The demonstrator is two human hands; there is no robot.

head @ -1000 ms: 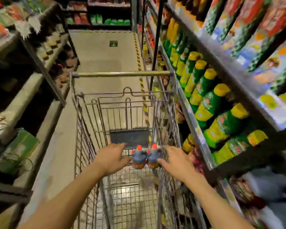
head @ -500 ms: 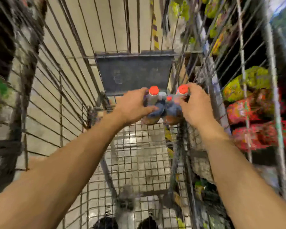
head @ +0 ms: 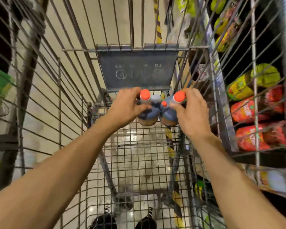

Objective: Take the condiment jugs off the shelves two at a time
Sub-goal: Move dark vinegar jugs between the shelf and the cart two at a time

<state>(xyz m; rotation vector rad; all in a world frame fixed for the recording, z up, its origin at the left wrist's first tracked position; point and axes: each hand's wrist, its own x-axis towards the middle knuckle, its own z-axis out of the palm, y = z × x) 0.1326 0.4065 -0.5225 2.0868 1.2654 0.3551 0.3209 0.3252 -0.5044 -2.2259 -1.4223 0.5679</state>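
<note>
Down inside the wire shopping cart (head: 69, 90), near its far end, two condiment jugs stand side by side, touching at their bodies. Both have dark contents and orange-red caps. The left jug (head: 146, 111) is gripped by the left hand (head: 127, 108), whose fingers wrap round its neck and shoulder just under the cap, thumb across the front. The right jug (head: 168, 115) is gripped by the right hand (head: 191, 113) in the same way, fingers curled over the neck and thumb pressed on the near side; a smaller orange spot shows on its shoulder. Whether the jugs' bases touch the cart's mesh floor or hang just above it cannot be told. Both forearms reach in from the near edge of the view.

Just behind the jugs hangs a dark grey flap (head: 137, 70) with faint round markings. Beyond the cart's right wall, store shelves (head: 221, 90) hold red packets (head: 254, 109) and yellow-green packets (head: 254, 80). Pale floor tiles (head: 139, 162) show through the mesh, with a yellow-and-black striped line (head: 158, 28) running along the aisle.
</note>
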